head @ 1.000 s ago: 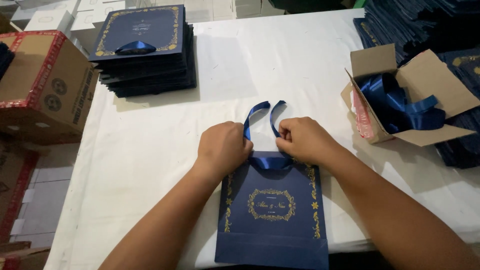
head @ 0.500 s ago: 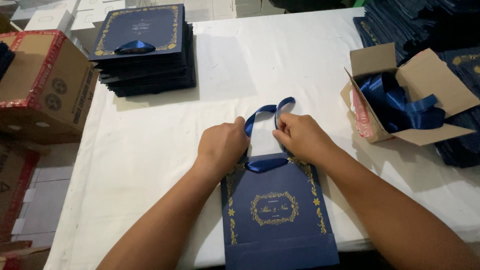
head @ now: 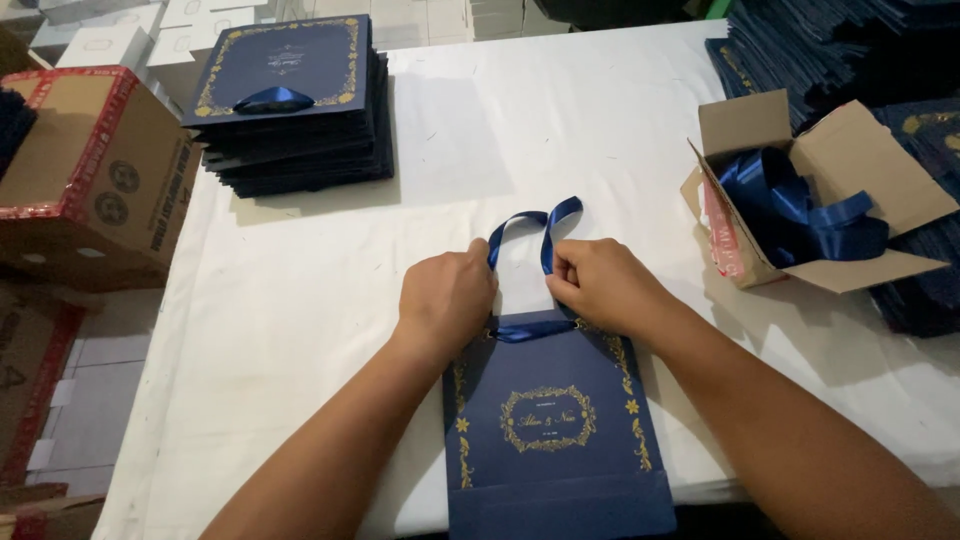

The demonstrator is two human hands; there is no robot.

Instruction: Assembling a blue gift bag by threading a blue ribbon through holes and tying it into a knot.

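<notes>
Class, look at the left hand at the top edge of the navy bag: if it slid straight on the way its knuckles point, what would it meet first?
The left hand points up and slightly right. It would probably brush the blue ribbon loop first, then bare white tablecloth; depth is unclear.

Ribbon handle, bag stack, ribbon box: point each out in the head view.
ribbon handle (head: 535,222), head view, top of the blue loop above the hands.
stack of finished bags (head: 300,70), head view, front face of the top bag.
cardboard box of ribbon (head: 865,165), head view, inside of the right flap.
</notes>
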